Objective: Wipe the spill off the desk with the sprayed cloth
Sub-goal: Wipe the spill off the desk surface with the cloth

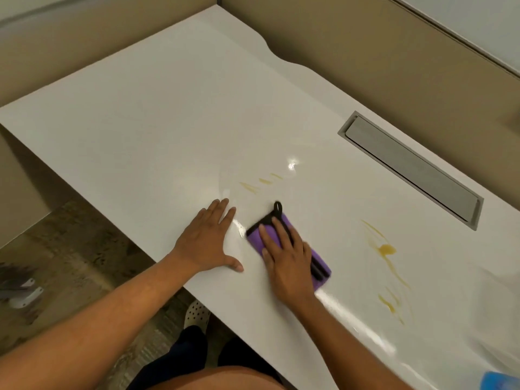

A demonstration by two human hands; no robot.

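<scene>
A purple cloth with black trim and a black loop lies flat on the white desk. My right hand presses down on it, fingers spread over its left half. My left hand rests flat on the desk just left of the cloth, fingers apart, holding nothing. Yellow spill streaks smear the desk to the right of the cloth. Smaller yellow streaks lie beyond both hands. A wet sheen shows around the cloth.
A grey recessed cable hatch sits in the desk at the right. Beige partition walls enclose the desk's far sides. A blue object shows at the bottom right corner. The desk's front edge runs diagonally past my legs and shoe.
</scene>
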